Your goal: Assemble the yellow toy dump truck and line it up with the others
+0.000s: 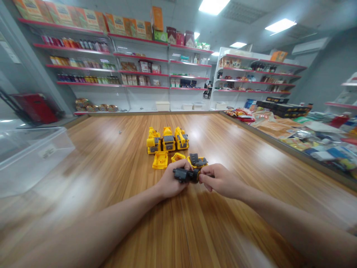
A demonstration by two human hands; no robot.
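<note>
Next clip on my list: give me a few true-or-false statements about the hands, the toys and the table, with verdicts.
1. The left hand and the right hand both grip a dark grey toy part between them. True.
2. Three yellow toy trucks stand side by side beyond the hands. True.
3. The clear plastic box sits at the right side of the table. False: it is at the left.
4. The yellow shell lies inside the box. False: it lies on the wooden table, just in front of the trucks.
</note>
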